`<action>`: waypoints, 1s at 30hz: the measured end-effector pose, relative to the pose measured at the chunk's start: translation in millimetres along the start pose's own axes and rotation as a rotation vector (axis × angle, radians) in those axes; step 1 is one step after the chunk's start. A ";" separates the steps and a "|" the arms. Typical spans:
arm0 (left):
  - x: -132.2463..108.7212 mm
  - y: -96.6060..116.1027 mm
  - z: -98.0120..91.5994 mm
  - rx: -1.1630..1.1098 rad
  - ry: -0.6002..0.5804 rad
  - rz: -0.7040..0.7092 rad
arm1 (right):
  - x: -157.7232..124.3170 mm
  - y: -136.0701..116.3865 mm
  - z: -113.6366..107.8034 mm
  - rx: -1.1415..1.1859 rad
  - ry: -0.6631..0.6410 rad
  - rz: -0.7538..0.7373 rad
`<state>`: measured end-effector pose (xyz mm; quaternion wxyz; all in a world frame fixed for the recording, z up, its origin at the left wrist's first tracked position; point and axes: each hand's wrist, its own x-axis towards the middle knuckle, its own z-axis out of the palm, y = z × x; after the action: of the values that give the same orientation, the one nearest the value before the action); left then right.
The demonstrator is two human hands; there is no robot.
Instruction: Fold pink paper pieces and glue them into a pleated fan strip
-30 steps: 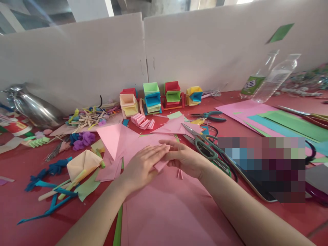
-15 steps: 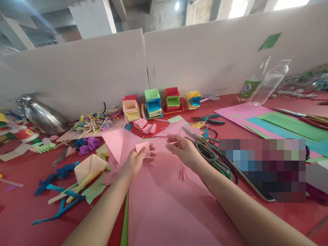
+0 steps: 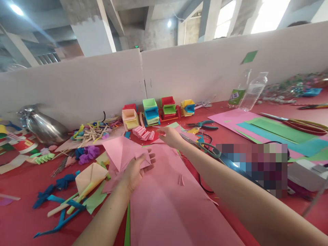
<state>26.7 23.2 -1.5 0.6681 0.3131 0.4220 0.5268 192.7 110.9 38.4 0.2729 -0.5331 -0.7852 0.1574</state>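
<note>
My left hand holds a small folded piece of pink paper under its thumb, just above a large pink paper sheet. Farther forward, my right hand stretches out with its fingers extended and nothing visible in them. Its fingertips are close to a small pile of folded pink paper strips, apart from them as far as I can see. A tiny folded pink strip lies on the large sheet. Left of my left hand is a creased pink paper.
Stacked coloured paper boxes stand by the white partition. Right of the sheet lie green-handled scissors, pliers and coloured paper sheets. Two bottles stand behind. At left are a metal jug and craft scraps.
My right hand has moved forward and left, towards the folded pink strips. My left hand keeps the folded pink paper, now lower and flatter over the sheet. The camera view has tilted up.
</note>
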 end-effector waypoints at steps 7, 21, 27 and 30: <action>5.9 -2.9 0.6 -0.038 0.049 0.026 | 50.5 8.3 18.8 -0.185 -0.129 -0.198; 1.0 -6.9 5.4 -0.073 0.030 0.079 | 104.4 -23.6 69.6 -0.357 -0.200 -0.174; 2.0 -7.1 5.0 -0.075 0.040 0.081 | 101.9 -9.9 48.8 -0.279 -0.331 -0.259; 2.4 -6.6 5.8 -0.096 0.026 0.066 | 100.8 -3.1 34.1 -0.240 -0.344 -0.276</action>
<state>35.0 24.1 -5.2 0.6592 0.2876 0.3942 0.5721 141.5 204.3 38.9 0.0888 -0.4148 -0.8986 0.1125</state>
